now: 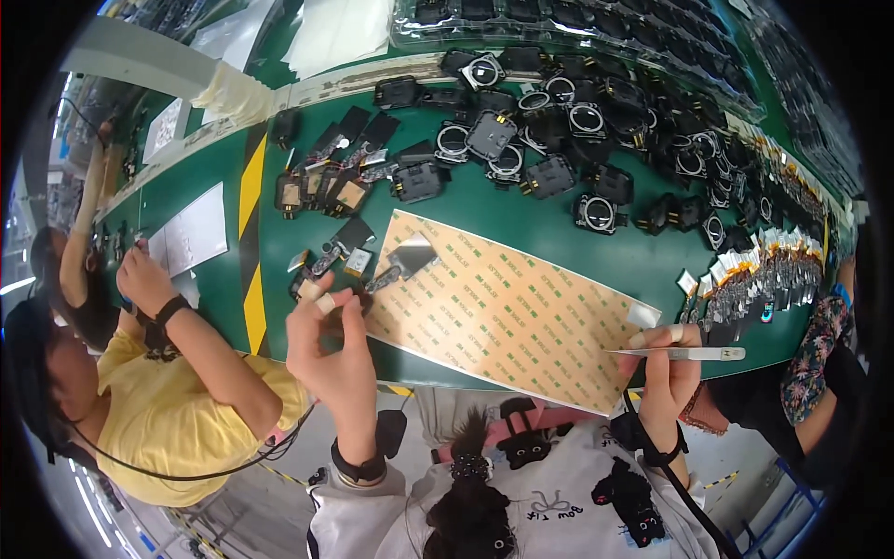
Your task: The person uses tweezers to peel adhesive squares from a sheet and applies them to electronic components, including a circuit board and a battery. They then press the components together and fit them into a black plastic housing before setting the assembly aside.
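My left hand (333, 340) is closed in a pinch at the left edge of a tan, green-printed backing sheet (503, 312); what its fingertips hold, if anything, is hidden. Beside them, a small electronic module with a dark flat panel (413, 256) lies over the sheet's upper left corner. Several similar modules (340, 244) and a small silvery rectangular part (357, 262) rest just beyond that hand. My right hand (666, 363) grips a pair of metal tweezers (694, 354) at the sheet's right end, points facing left. A pale tab (643, 316) sits at the sheet's right corner. Both hands wear finger cots.
Black housings (549, 175), many with silver rings, are heaped along the back of the green table (317, 298). Small parts with orange ribbon cables (764, 275) crowd the right. Clear trays (596, 28) stand behind. Yellow-black tape (252, 214) separates a co-worker in yellow (177, 391) at left.
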### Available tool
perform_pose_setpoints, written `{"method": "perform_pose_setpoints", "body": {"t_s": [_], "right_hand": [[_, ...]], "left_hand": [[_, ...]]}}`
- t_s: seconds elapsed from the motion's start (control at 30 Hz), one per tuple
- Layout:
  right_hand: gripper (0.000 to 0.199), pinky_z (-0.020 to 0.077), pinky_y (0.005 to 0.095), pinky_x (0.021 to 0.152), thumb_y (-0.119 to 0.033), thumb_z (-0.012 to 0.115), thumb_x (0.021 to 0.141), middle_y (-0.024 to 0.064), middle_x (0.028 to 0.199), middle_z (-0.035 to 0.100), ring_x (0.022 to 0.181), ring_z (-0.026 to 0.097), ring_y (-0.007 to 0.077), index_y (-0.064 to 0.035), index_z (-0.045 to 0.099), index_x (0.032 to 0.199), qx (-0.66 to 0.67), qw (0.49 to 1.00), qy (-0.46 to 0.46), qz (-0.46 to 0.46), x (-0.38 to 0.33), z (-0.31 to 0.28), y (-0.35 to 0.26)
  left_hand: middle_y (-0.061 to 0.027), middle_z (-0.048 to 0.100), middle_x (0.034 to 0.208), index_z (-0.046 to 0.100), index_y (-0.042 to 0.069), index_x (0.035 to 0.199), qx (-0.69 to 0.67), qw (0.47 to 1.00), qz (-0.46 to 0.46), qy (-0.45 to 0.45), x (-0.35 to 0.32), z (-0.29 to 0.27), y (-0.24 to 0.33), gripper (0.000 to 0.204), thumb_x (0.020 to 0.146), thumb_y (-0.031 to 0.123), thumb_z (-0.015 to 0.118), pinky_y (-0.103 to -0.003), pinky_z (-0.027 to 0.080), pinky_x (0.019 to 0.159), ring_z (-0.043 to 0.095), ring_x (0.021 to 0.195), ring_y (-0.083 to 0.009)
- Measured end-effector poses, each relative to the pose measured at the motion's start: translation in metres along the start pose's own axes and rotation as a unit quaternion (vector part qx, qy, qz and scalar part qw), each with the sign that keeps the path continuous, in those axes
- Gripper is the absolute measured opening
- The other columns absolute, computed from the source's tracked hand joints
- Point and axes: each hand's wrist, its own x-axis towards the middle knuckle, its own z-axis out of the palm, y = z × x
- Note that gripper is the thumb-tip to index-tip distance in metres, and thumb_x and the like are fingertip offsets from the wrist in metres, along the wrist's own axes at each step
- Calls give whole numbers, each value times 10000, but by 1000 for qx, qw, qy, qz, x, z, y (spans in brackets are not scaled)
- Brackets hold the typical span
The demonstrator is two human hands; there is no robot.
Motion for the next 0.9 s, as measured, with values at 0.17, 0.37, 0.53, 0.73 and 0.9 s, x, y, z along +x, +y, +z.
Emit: {"method": "perform_pose_setpoints", "body": {"t_s": [0.17,0.37,0.53,0.73,0.9], "right_hand": [[174,440,226,570,-162,488,891,98,831,561,607,535,116,-25,387,923,-8,1000,5,5,-1,-5,9],[137,457,223,635,-68,501,860,90,862,546,702,555,113,1,415,941,-19,999,-33,19,-6,-7,9],[153,464,246,623,-87,487,875,104,888,553,707,555,126,-26,386,973,-42,997,-67,21,-4,-13,7],[187,462,275,691,-32,511,848,88,886,547,788,554,141,-15,407,1002,-57,990,-126,21,2,-19,8],[238,452,338,721,22,555,792,115,923,577,835,566,204,-25,476,1012,-136,974,-166,-77,9,-34,-17]], "left_hand": [[-123,565,1084,572,46,810,334,913,225,73,16,8,-2,130,704,-29,578,-356,350,860,454,1052,-310],[-186,515,1190,519,-47,971,119,979,145,-74,17,-12,-28,201,795,-62,422,-339,341,940,417,1192,-306],[-179,526,1161,518,-47,1029,175,976,131,6,18,-25,-52,204,845,-28,431,-323,367,919,488,1096,-268],[-181,509,1176,456,-16,1165,238,964,109,52,38,-34,-75,294,884,21,378,-325,401,885,500,1079,-298],[-181,487,1200,444,-41,1161,251,960,104,74,52,-29,-83,295,881,6,364,-338,415,868,505,1057,-307]]}}
